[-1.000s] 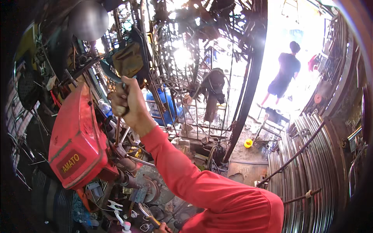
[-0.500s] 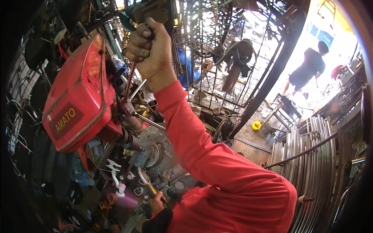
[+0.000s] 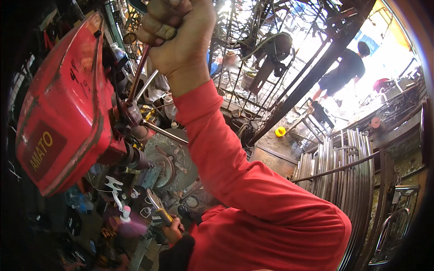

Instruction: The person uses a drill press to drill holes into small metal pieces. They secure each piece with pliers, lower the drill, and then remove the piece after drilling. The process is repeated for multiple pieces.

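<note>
My right hand [image 3: 174,34] is raised high and closed round a feed lever [image 3: 138,74] of a red drill press [image 3: 68,108]. Two more silver lever arms spread from the same hub. Below the red housing, the dark chuck [image 3: 141,159] points toward a round, chip-strewn work table [image 3: 183,144]. Lower down, my left hand [image 3: 173,229] is wrapped round yellow-handled pliers [image 3: 156,201] with silver jaws. Those jaws reach toward the area beside the chuck; what they grip, if anything, I cannot make out.
A white clip-like fitting with a pink end [image 3: 125,210] is beside the pliers. Metal tubes [image 3: 337,171] stand bundled at the right. Behind is a wire-mesh grille [image 3: 271,86] hung with cables. A person in dark clothes [image 3: 343,72] bends outside, beyond a yellow container [image 3: 280,131].
My view has shifted; the drill press looks larger and farther left. My right hand, still on the lever, appears higher and closer. My left hand keeps its hold on the pliers.
</note>
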The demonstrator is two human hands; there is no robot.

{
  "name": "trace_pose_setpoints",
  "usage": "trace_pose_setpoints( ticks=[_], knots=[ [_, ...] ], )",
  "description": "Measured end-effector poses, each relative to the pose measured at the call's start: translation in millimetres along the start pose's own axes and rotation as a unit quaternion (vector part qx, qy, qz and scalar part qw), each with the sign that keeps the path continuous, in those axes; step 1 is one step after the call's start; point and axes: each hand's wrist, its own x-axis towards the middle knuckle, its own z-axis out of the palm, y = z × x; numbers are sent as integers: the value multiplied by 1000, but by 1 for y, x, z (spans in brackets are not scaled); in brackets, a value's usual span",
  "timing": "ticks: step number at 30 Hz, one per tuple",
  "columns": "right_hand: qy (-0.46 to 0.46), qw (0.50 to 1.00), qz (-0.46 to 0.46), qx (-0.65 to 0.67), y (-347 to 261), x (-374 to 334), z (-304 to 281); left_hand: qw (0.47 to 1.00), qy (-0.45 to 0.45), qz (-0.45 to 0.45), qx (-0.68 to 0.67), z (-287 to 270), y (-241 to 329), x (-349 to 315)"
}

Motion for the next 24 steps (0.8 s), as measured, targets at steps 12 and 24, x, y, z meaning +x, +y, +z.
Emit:
trace_pose_setpoints(
  ticks=[12,24],
  knots=[
    [51,981,-115,-148,-24,10,-51,971,40,166,166,6,-29,10],
    [-1,985,-53,-166,-44,29,-65,973,23,131,188,9,-32,25]
  ],
)
